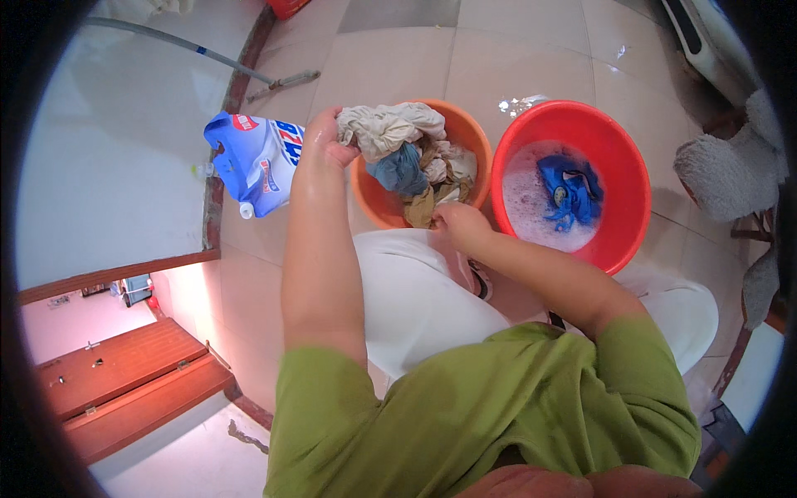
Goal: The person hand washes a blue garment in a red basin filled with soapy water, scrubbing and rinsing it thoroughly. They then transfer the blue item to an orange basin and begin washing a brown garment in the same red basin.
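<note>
An orange plastic basin stands on the floor before me, holding a pile of crumpled wet clothes. My left hand is at its left rim, closed on a cream cloth bunched on top of the pile. Below that cloth lie a grey-blue cloth and several beige and brown pieces. At the near rim, the curled fingers of my right hand grip the edge of a brown cloth; its fingertips are partly hidden. To the right, a red plastic basin contains sudsy water and a blue garment.
A blue and white detergent pouch with a white spout cap lies left of my left forearm. A grey pipe runs along the wall. Grey fabric-covered seats stand at right. Water glistens on the tiled floor.
</note>
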A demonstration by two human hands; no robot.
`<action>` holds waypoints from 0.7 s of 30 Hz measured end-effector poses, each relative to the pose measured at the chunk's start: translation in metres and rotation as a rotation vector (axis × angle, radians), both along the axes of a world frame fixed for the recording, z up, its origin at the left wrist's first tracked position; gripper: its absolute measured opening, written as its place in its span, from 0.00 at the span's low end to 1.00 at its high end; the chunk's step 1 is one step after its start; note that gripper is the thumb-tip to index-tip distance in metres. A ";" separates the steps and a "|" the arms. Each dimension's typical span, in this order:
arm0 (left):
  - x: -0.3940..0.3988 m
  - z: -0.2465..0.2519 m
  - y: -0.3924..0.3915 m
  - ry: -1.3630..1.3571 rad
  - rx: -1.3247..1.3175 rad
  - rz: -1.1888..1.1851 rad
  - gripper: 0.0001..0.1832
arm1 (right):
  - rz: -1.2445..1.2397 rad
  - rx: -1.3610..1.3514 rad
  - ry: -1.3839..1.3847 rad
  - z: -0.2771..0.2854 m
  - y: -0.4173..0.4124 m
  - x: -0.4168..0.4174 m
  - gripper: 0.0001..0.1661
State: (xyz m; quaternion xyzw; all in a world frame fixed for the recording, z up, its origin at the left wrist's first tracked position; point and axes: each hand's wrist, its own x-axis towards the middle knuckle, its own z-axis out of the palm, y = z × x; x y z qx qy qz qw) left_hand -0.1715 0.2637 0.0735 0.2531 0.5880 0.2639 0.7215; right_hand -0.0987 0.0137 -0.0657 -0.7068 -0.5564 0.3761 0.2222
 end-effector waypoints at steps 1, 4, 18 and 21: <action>-0.002 -0.001 0.001 -0.004 0.008 0.044 0.14 | -0.026 -0.054 0.019 -0.010 0.019 -0.005 0.17; -0.007 0.008 0.000 -0.096 0.000 0.023 0.16 | -0.253 -0.211 -0.011 -0.037 0.060 -0.025 0.22; -0.030 0.022 -0.003 -0.085 0.236 0.068 0.18 | -0.722 0.049 0.394 -0.071 0.097 0.010 0.15; -0.026 0.025 -0.008 0.147 0.299 -0.074 0.17 | -0.841 0.119 0.734 -0.048 0.091 0.028 0.13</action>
